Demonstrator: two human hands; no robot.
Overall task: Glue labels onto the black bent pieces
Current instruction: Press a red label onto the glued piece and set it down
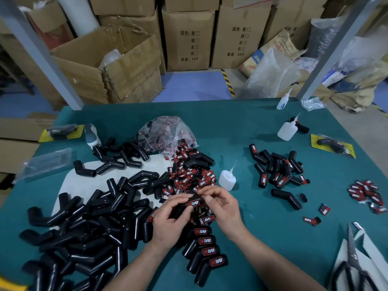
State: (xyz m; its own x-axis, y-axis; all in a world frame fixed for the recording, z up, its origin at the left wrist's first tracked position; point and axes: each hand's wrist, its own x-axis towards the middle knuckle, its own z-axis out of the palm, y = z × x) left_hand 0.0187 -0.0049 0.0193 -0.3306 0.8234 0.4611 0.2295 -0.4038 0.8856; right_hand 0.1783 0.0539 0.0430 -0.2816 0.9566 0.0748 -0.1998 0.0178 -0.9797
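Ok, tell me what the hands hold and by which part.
Both hold one black bent piece: the left hand grips its near leg, the right hand pinches the end by the red label.

On the bench [252, 122]: three glue bottles [227, 179], one pair of scissors [354, 265], two yellow packs [332, 145], one bag [168, 131]. Four labelled pieces [210, 250] lie in a near row; left hand [168, 219] and right hand [222, 204] hold a fifth piece [178, 212]. Bare pieces [84, 227], loose labels [189, 175] and the right cluster [277, 171] are too many to count.
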